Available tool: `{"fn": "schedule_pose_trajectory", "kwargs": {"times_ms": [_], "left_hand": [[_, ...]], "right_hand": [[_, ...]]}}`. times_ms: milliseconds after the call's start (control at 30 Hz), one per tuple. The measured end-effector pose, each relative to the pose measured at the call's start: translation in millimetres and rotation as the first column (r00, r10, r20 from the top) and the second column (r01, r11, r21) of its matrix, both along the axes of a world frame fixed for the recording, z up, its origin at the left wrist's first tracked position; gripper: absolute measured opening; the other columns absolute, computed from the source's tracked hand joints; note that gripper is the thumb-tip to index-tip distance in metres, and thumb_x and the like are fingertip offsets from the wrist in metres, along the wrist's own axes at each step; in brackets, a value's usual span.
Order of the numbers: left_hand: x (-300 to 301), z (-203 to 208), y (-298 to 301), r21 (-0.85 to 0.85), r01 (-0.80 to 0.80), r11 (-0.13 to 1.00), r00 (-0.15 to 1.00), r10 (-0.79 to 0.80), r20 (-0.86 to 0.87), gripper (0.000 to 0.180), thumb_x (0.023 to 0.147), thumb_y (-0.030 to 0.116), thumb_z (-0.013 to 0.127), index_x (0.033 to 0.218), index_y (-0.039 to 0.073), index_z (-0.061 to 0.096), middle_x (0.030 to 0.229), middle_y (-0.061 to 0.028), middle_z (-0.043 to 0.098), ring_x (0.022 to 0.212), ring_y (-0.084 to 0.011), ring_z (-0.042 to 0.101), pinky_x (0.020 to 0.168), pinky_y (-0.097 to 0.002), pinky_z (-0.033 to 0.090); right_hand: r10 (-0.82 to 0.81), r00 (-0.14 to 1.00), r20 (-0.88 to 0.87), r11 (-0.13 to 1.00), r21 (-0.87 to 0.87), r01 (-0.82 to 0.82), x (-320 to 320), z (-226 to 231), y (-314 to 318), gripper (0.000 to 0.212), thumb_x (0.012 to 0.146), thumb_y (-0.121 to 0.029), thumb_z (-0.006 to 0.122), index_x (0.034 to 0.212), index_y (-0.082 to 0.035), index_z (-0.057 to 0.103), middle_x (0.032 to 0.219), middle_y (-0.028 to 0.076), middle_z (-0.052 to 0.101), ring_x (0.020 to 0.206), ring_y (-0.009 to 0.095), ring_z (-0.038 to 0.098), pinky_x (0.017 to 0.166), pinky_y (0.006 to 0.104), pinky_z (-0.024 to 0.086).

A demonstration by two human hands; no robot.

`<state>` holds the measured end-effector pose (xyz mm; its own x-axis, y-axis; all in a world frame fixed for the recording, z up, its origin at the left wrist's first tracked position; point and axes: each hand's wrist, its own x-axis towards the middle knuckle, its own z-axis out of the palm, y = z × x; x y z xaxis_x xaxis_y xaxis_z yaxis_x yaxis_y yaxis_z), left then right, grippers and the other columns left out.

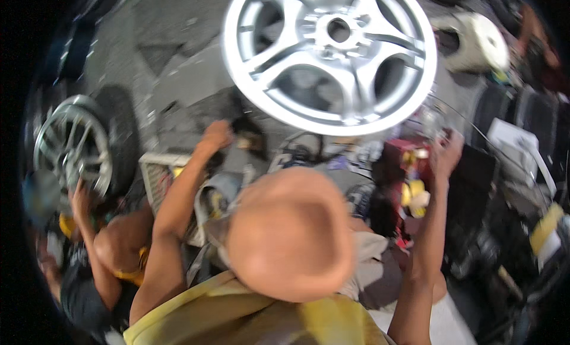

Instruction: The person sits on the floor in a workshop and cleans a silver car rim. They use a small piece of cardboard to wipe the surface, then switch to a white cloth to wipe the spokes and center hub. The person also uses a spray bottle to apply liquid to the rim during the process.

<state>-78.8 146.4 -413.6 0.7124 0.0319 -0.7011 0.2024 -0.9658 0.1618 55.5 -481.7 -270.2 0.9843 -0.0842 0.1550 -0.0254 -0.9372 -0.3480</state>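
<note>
A large silver alloy wheel rim (339, 96) lies face up ahead of me, its spokes slightly blurred. My left hand (218, 135) is closed, to the left of the rim's near edge and apart from it. Anything inside those fingers is hidden. On the right, my right hand (446, 156) is curled beside a red box (408, 148) that holds small yellow items. Its fingers look pinched together near a clear, shiny object (428, 121), and what they grip is too blurred to name.
To the left, a co-worker's hand (81, 198) touches another rim (74, 146) beside a tyre (119, 137). A pale crate (155, 182) stands nearer. A white plastic container (480, 43), dark tyres (491, 110) and a white box-like object (515, 148) lie right.
</note>
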Motion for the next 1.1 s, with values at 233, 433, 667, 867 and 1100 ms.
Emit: {"fn": "schedule_pose_trajectory", "kwargs": {"times_ms": [233, 433, 667, 867, 1100], "left_hand": [[-17, -16, -35, -0.021, -0.459, 0.888, 0.888, 0.459, 0.036, 0.034, 0.077, 0.022, 0.083, 0.088, -0.006, 0.068, 0.075, -0.0209, 0.073, 0.065, -0.0296, 0.075, 0.059, -0.0386, 0.063], [-25, -26, -47, -0.249, -0.836, 0.489, 0.527, 0.843, -0.113, 0.020, 0.081, 0.003, 0.079, 0.084, -0.006, 0.061, 0.075, -0.0191, 0.072, 0.060, -0.0217, 0.071, 0.056, -0.0333, 0.061], [-48, -49, -18, -0.435, -0.895, 0.095, 0.292, 0.864, -0.411, 0.014, 0.089, -0.001, 0.072, 0.096, -0.006, 0.062, 0.085, -0.0134, 0.072, 0.069, -0.0159, 0.069, 0.058, -0.0284, 0.057], [-57, 46, -7, -0.592, -0.785, 0.180, 0.404, 0.874, -0.270, 0.011, 0.092, 0.005, 0.072, 0.097, -0.003, 0.065, 0.085, -0.0091, 0.070, 0.071, -0.0124, 0.065, 0.061, -0.0257, 0.052], [-6, 186, -25, -0.792, -0.395, 0.465, 0.532, 0.819, 0.216, 0.010, 0.096, 0.011, 0.071, 0.099, 0.002, 0.068, 0.085, -0.0040, 0.069, 0.073, -0.0082, 0.061, 0.064, -0.0226, 0.047]], "right_hand": [[-0.035, 0.945, -0.326, 0.984, -0.177, -0.024, 32, -26, -22, 0.060, 0.070, -0.034, 0.090, 0.111, 0.000, 0.063, 0.113, 0.023, 0.062, 0.108, 0.040, 0.061, 0.093, 0.0484, 0.051], [-0.079, 0.925, -0.373, 0.986, -0.164, 0.018, 50, -46, -26, 0.068, 0.061, -0.048, 0.094, 0.102, 0.000, 0.068, 0.103, 0.023, 0.071, 0.103, 0.040, 0.068, 0.088, 0.0477, 0.054], [-0.039, 0.958, -0.285, 0.974, -0.227, -0.028, 46, -44, -15, 0.062, 0.070, -0.047, 0.090, 0.107, -0.002, 0.068, 0.111, 0.023, 0.066, 0.110, 0.038, 0.063, 0.095, 0.0458, 0.052], [0.183, 0.843, -0.506, 0.978, 0.011, -0.206, -67, -32, 85, 0.016, 0.093, -0.017, 0.066, 0.097, -0.001, 0.068, 0.092, 0.025, 0.071, 0.085, 0.045, 0.071, 0.078, 0.0494, 0.059], [-0.126, 0.790, -0.600, 0.991, -0.051, 0.120, -130, -152, 105, 0.019, 0.093, -0.013, 0.060, 0.098, 0.006, 0.063, 0.089, 0.028, 0.072, 0.089, 0.044, 0.073, 0.077, 0.0507, 0.061]]}}
